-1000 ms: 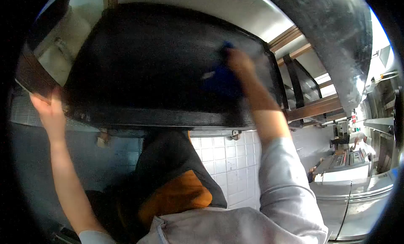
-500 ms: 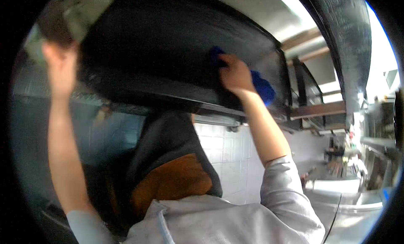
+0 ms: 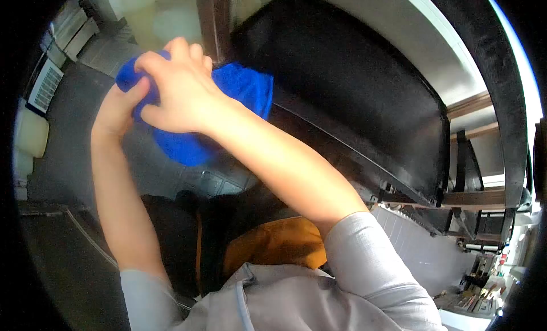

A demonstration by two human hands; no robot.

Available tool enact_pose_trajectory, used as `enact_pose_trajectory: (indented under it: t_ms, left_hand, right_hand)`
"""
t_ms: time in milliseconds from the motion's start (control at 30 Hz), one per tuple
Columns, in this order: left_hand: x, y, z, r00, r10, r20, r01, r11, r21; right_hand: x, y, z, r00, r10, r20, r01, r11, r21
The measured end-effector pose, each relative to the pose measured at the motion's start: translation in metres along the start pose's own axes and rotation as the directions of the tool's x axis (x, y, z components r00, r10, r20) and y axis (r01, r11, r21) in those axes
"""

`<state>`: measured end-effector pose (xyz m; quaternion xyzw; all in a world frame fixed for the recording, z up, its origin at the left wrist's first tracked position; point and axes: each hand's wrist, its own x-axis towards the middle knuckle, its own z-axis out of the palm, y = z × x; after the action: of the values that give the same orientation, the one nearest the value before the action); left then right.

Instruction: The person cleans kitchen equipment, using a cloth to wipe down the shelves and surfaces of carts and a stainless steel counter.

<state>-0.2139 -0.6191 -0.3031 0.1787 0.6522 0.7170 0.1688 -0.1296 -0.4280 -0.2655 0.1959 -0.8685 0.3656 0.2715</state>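
Note:
A blue cloth [image 3: 242, 88] is bunched up between my two hands, with loose folds hanging to the right and below. My right hand [image 3: 185, 91] lies over it, fingers curled around the bunched part. From the left side my left hand [image 3: 114, 114] grips the same cloth, its thumb pressed against the blue fabric and its other fingers mostly hidden. Just right of the hands is a wide black shelf [image 3: 347, 97] with a raised rim.
A dark brown post [image 3: 213, 23] rises at the shelf's left end, with pale containers [image 3: 171, 23] behind it. A white grille [image 3: 45, 86] and a yellowish container [image 3: 32, 131] are at far left. Shelving [image 3: 476, 200] with brown bars stands at right, above a tiled floor [image 3: 393, 234].
My right hand has carried the blue cloth leftward off the black shelf surface. My left hand has come from the far left to meet it and grips the cloth. The view has shifted left.

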Motion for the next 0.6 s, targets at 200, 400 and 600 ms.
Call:
enact_pose_trajectory:
  t_ms: [200, 400, 600]
  left_hand:
    - [-0.007, 0.02, -0.02, 0.997, 0.066, -0.049, -0.032, 0.858, 0.512]
    - [0.006, 0.008, -0.094, 0.938, 0.322, -0.13, -0.288, 0.931, 0.224]
    - [0.001, 0.008, -0.089, 0.729, 0.359, -0.582, -0.301, 0.933, 0.198]
  right_hand:
    - [-0.027, 0.014, 0.026, 0.995, -0.007, -0.104, -0.001, 0.997, -0.078]
    - [-0.121, 0.08, -0.017, 0.988, 0.155, 0.01, -0.156, 0.984, 0.082]
    - [-0.359, 0.241, -0.102, 0.604, 0.788, -0.122, -0.67, 0.419, -0.613]
